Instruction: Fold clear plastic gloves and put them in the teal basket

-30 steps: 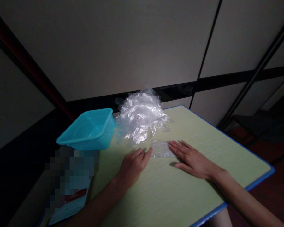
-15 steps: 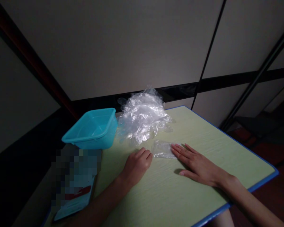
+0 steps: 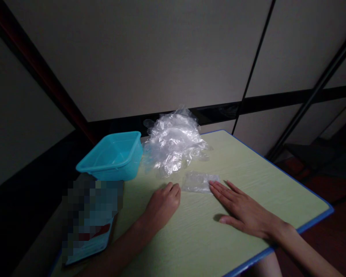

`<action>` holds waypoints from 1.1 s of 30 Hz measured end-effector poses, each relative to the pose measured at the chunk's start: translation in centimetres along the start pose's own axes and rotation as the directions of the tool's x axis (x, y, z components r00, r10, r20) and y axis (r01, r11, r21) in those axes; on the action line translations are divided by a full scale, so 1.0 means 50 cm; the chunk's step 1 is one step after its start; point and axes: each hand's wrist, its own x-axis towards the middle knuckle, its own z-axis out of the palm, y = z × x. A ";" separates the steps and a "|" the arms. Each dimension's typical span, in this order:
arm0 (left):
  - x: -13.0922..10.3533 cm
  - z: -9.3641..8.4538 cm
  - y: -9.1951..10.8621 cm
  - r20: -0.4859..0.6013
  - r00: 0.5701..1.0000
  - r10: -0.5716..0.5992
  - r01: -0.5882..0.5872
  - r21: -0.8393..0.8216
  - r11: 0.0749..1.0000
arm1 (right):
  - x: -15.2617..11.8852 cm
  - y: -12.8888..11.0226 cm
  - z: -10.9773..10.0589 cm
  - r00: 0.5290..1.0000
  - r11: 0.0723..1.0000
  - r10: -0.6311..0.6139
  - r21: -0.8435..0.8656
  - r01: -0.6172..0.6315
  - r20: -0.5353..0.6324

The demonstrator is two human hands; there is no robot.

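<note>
A folded clear plastic glove (image 3: pixel 197 182) lies flat on the pale yellow table (image 3: pixel 248 161). The stretched fingertips of my right hand (image 3: pixel 239 209) rest on its right end, thumb spread apart on the tabletop. At the glove's left edge sits my left hand (image 3: pixel 164 204), closed, with its fingers curled under. What those fingers hold, if anything, is hidden. Behind both hands rises a loose heap of clear disposable gloves (image 3: pixel 175 138), with rounded finger ends poking out at its sides.
A turquoise plastic basin (image 3: pixel 127 165) stands at the back left. In front of it lies a flat packet (image 3: pixel 95 242), partly blurred out. The table has a blue edge (image 3: pixel 314 219), and light cabinet panels (image 3: pixel 161 57) stand close behind it.
My left hand has shifted slightly left. My right hand has moved down a little, and more of the folded glove's right end shows. The heap and the basin stay put.
</note>
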 end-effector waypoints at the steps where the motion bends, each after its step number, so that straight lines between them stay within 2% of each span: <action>1: 0.001 0.000 0.001 -0.001 1.000 -0.004 0.004 0.003 1.000 | 0.000 0.000 0.000 1.000 1.000 0.004 0.000 -0.004 0.002; 6: -0.004 0.010 -0.003 -0.008 0.998 -0.068 0.068 -0.006 0.998 | -0.003 -0.002 -0.002 0.999 1.000 0.014 -0.003 -0.014 0.038; 8: -0.007 0.013 -0.008 -0.051 0.990 -0.128 0.125 -0.057 0.990 | -0.004 -0.002 -0.004 0.999 1.000 0.021 0.001 -0.021 0.034; 11: 0.003 0.003 -0.006 -0.166 0.965 -0.201 0.165 -0.210 0.964 | 0.002 -0.002 -0.007 0.993 0.993 0.114 -0.010 -0.114 -0.018; 14: 0.040 -0.015 0.022 -0.225 0.958 -0.176 0.089 -0.354 0.931 | 0.026 -0.003 -0.004 0.966 0.967 0.245 -0.047 -0.249 -0.081; 17: 0.090 -0.017 0.064 -0.148 0.986 -0.080 0.020 -0.368 0.930 | 0.058 -0.005 0.009 0.945 0.943 0.310 -0.090 -0.319 -0.100; 21: 0.133 0.014 0.095 -0.016 0.999 -0.041 0.032 -0.362 0.932 | 0.082 -0.002 0.033 0.939 0.930 0.334 -0.135 -0.343 -0.081; 25: 0.133 0.042 0.089 0.053 0.997 -0.052 0.067 -0.341 0.938 | 0.082 0.001 0.042 0.940 0.926 0.334 -0.165 -0.341 -0.070; 33: 0.112 0.057 0.069 0.030 0.997 -0.064 0.070 -0.301 0.951 | 0.082 -0.007 0.032 0.934 0.918 0.355 -0.175 -0.356 -0.035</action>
